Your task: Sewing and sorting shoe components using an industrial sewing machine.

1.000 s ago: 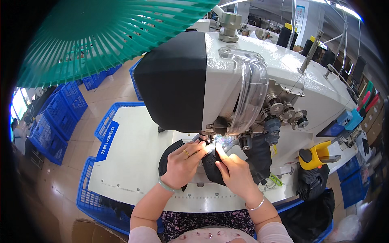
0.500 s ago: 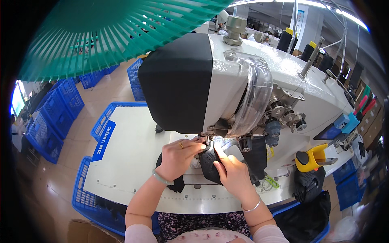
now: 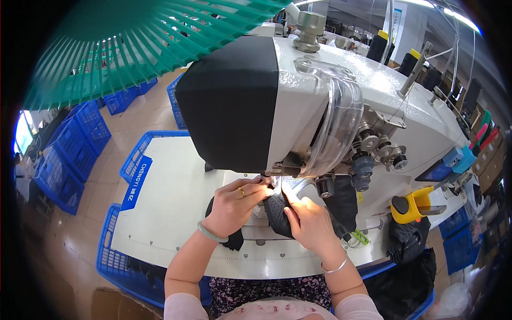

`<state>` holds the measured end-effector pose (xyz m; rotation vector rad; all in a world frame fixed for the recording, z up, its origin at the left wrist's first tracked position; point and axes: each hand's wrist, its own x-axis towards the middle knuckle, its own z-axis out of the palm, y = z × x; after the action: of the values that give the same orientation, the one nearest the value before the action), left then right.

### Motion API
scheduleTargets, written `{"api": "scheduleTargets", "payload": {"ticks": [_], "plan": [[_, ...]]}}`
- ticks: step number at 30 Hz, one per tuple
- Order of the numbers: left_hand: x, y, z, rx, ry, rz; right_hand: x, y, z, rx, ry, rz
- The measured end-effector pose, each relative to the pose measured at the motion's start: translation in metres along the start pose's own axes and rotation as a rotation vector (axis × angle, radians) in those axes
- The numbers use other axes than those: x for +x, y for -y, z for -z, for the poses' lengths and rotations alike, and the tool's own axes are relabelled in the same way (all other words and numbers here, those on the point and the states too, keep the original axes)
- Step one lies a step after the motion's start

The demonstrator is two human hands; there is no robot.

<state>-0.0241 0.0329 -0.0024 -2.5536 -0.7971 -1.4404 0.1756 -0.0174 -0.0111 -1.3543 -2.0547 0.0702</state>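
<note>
Dotted black piece [image 3: 276, 216] just off centre toward five o'clock; white sewing machine [image 3: 368, 80] at two; its black cover [image 3: 226, 106], eleven; green fan guard [image 3: 114, 24], ten; blue crates [image 3: 57, 176], nine; dark floral-print garment [image 3: 261, 290], six

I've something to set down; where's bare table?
Free: left stretch of the sewing table, between the blue label and the black cloth beside the left hand. Crowded: below the sewing machine, with the right hand and black perforated piece.

White glare washes over my fingertips [image 3: 288, 194], a ceiling light [image 3: 463, 21] shines upper right, and fisheye edges bend into black.
</note>
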Motion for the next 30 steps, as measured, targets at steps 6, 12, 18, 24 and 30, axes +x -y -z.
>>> {"api": "scheduleTargets", "payload": {"ticks": [6, 12, 18, 24, 30], "plan": [[0.009, 0.0, 0.001, 0.025, 0.001, -0.036, 0.007, -0.003, 0.004, -0.001, 0.046, -0.011], [0.006, 0.01, 0.003, -0.033, 0.033, -0.052, 0.024, 0.006, 0.017, 0.05, 0.102, -0.137], [0.011, 0.005, 0.003, 0.015, 0.077, -0.059, 0.034, -0.035, -0.013, 0.029, 0.025, 0.018], [0.012, 0.005, 0.002, 0.062, 0.089, -0.107, 0.046, -0.046, -0.014, -0.013, 0.166, -0.025], [0.018, 0.01, 0.004, 0.062, 0.095, -0.109, 0.05, -0.057, -0.019, -0.192, -0.01, 0.187]]}}
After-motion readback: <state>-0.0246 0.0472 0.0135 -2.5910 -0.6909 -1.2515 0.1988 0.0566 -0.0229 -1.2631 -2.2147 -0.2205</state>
